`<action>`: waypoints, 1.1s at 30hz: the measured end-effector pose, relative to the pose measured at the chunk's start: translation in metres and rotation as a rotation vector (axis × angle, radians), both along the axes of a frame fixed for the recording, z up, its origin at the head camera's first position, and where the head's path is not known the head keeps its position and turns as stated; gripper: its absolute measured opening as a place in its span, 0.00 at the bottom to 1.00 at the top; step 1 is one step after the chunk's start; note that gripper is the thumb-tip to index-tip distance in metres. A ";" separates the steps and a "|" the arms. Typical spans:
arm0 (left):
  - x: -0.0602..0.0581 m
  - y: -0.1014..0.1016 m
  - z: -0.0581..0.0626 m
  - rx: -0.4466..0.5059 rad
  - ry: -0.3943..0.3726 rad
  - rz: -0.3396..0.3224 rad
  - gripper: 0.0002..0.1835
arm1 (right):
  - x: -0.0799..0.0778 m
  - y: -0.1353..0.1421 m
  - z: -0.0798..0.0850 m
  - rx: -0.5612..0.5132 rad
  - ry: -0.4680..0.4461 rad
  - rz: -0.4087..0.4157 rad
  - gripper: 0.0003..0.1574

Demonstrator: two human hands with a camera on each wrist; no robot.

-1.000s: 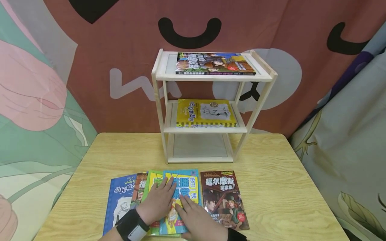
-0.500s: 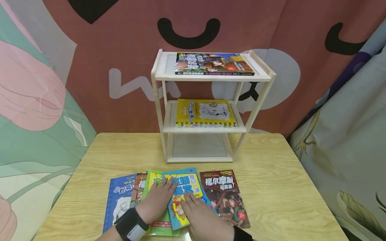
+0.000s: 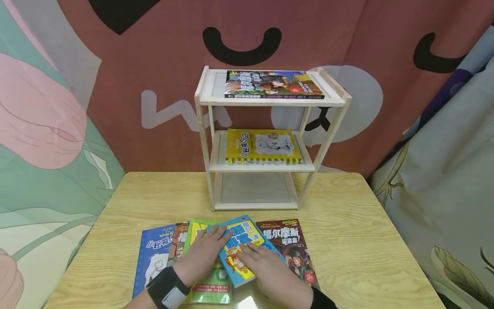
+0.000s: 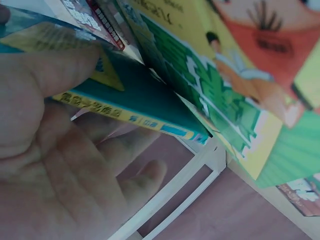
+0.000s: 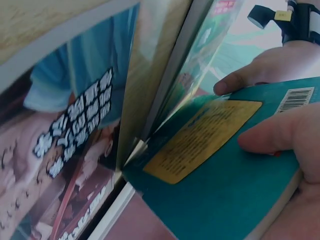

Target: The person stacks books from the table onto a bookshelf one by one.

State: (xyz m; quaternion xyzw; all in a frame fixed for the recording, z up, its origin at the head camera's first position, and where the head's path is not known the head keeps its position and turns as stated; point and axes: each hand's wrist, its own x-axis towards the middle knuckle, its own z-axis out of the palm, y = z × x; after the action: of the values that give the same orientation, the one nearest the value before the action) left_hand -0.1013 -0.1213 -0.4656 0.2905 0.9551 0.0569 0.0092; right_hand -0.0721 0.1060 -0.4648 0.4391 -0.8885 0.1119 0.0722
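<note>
A blue book with a yellow panel and cartoon child (image 3: 247,234) is tilted up between both hands over the other books. My left hand (image 3: 200,255) pinches its left side, with the thumb on the teal back cover (image 4: 150,97) and fingers on the front. From the right, my right hand (image 3: 270,272) grips it, its thumb pressing the back cover beside the barcode in the right wrist view. A green book (image 3: 212,287) lies beneath on the left. To the right, the blue book overlaps a brown detective book (image 3: 295,251).
A blue diary book (image 3: 154,257) and another brown book (image 3: 178,244) lie overlapped at the left of the wooden table (image 3: 347,240). Behind stands a three-level wooden rack (image 3: 266,169), with a detective book (image 3: 270,84) on top and yellow books (image 3: 262,146) on its middle shelf.
The blue book has turned counterclockwise and its near edge has lifted, showing more of the green book. My right hand moved slightly right and up with it; the left hand stayed nearly still.
</note>
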 end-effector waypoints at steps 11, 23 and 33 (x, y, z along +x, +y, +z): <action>-0.002 0.000 0.000 0.063 -0.016 -0.012 0.38 | -0.005 0.006 0.005 -0.073 0.038 0.019 0.47; -0.002 0.003 0.007 0.113 0.044 0.028 0.34 | -0.017 0.021 0.014 -0.176 -0.067 0.061 0.40; 0.001 0.005 0.024 0.178 0.186 0.017 0.27 | -0.024 0.039 0.022 -0.224 -0.121 0.091 0.34</action>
State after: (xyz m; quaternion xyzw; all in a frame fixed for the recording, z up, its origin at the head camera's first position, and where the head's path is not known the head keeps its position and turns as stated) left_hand -0.1005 -0.1165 -0.4412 0.2861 0.9455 0.1142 -0.1059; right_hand -0.0960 0.1446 -0.4424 0.4608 -0.8523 0.2399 0.0618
